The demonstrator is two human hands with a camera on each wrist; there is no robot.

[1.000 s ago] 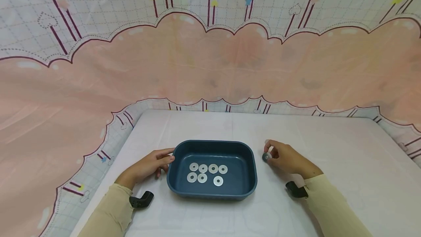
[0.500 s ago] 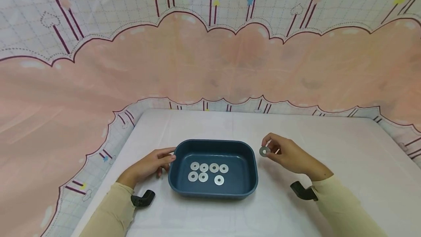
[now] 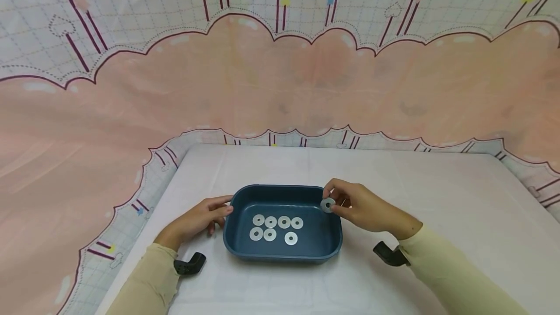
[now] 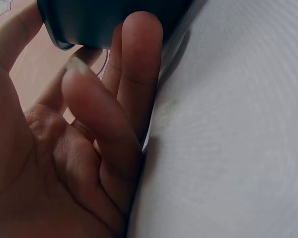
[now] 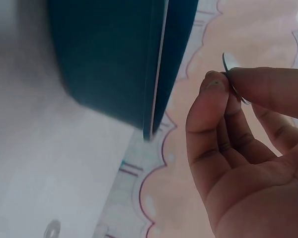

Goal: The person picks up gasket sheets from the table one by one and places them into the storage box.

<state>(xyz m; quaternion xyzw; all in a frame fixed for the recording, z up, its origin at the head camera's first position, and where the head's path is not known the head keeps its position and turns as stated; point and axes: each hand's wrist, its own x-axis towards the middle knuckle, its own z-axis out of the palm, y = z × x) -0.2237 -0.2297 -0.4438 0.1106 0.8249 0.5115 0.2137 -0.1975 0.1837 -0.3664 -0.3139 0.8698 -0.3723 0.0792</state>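
A dark blue rectangular tray [image 3: 284, 254] lies on the white table. Several flat silver washers [image 3: 270, 235] rest on its floor in two rows, with a gap in the nearer row. My left hand [image 3: 199, 220] holds the tray's left rim with thumb and forefinger; in the left wrist view the other fingers [image 4: 139, 69] bend below the rim, close to the table. Between thumb and fingertips my right hand [image 3: 367, 208] pinches another washer [image 3: 328, 204] over the right end of the tray. That washer [image 5: 229, 62] appears nearly edge-on in the right wrist view, above the rim.
White cloth covers the table [image 3: 393, 169] on all sides of the tray. Behind it hangs a peach and white curtain [image 3: 280, 86] printed with candles. Black wrist devices [image 3: 189, 264] sit at both sleeve cuffs.
My right hand has lifted the washer off the table right of the tray and carried it left, over the tray's right rim. The left hand and the tray stay put.
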